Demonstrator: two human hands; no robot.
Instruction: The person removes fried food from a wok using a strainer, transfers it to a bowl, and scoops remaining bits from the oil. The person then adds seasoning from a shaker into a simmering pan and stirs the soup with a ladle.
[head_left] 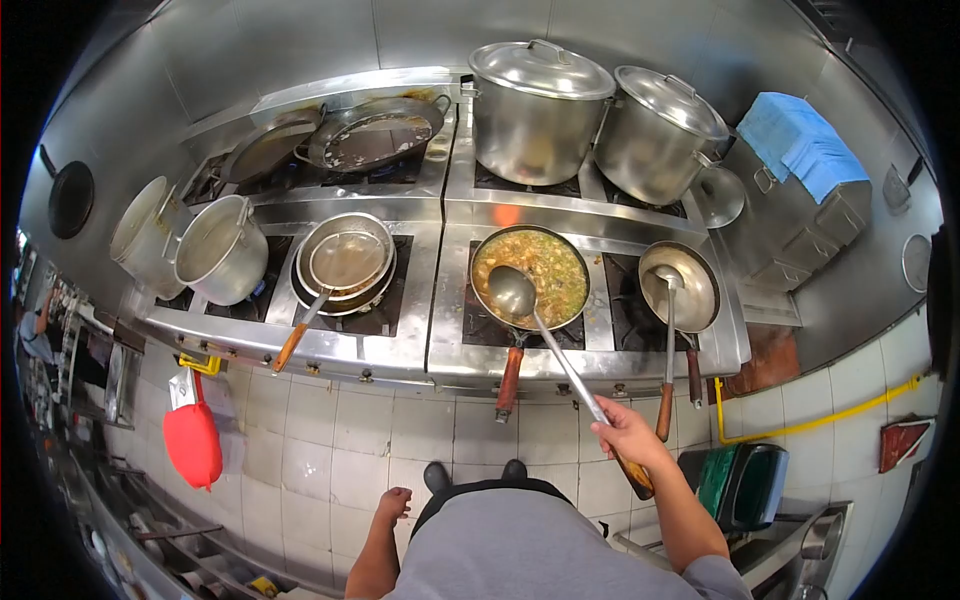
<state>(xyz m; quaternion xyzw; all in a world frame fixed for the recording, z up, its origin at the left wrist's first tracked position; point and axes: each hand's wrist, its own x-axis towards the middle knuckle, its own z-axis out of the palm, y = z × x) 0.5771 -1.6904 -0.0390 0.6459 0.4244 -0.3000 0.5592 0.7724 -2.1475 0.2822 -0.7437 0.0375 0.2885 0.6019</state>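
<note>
My right hand [630, 437] is wrapped round the wooden-ended handle of a long metal ladle [568, 368]. The ladle's bowl rests at the left side of a frying pan [508, 385], on a chunky yellow-brown stew [545, 262] with green and orange bits. This pan sits on a front burner, its wooden handle pointing toward me. My left hand [397, 502] hangs low beside my body, away from the stove, fingers curled with nothing visible in them.
Right of the stew, a smaller pan [705, 300] holds a second ladle [670, 340]. Two lidded stockpots [535, 130] stand behind. Strainers [345, 258], open pots [225, 255] and woks [375, 135] occupy the left burners. A yellow pipe [820, 425] and green bin [740, 485] are low right.
</note>
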